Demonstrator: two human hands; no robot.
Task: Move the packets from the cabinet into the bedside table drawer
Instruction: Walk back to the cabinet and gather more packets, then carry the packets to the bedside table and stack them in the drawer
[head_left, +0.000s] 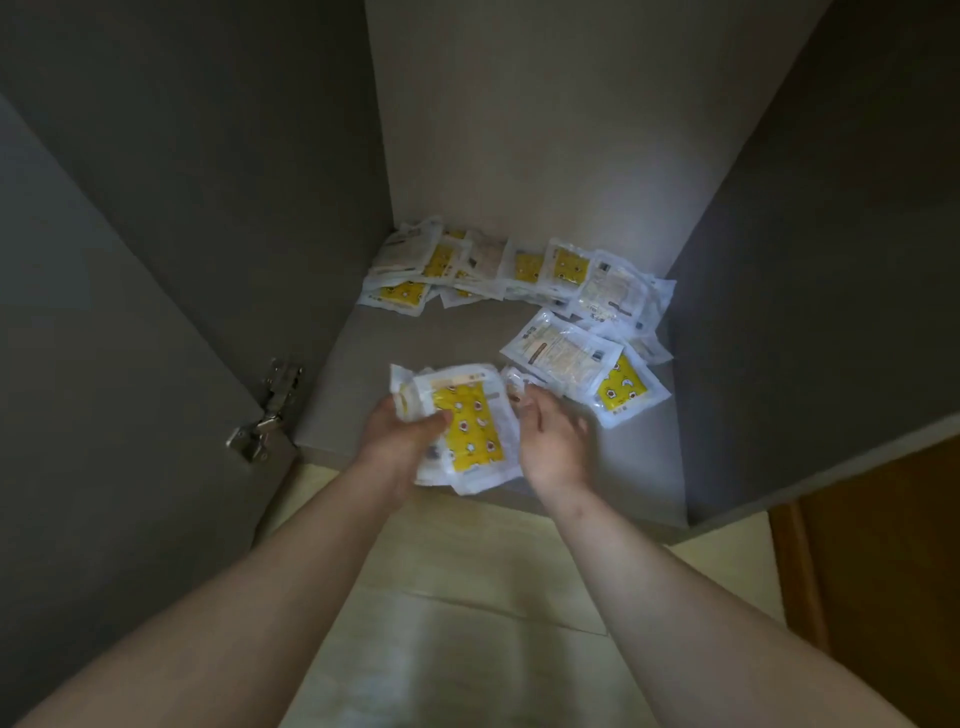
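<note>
Two bare hands meet in the middle of the frame, over the front part of a flat grey cabinet shelf (457, 338). The left hand (402, 431) has its grip closed on a bundle of flat white plastic packets with yellow printed panels (470, 426), with the thumb across the top packet. The right hand (550, 441) is at the right edge of the same bundle. Its fingers are curled and pinch the packet corner there, though this hand is a little blurred. The bundle is held just above the shelf, near its front.

Many loose packets of the same kind lie on the shelf. One heap (467, 270) runs along the back wall, at the centre of the frame. A smaller group (587, 358) lies just right of the hands, near the right wall. Some show the yellow side, others a pale printed side.

The inside walls are plain grey-beige board. A grey door (130, 364) stands open at the left of the frame and carries a metal hinge (265, 410). Below the shelf there is a pale tiled floor (467, 623), and a brown wooden surface (883, 597) fills the lower right corner.
</note>
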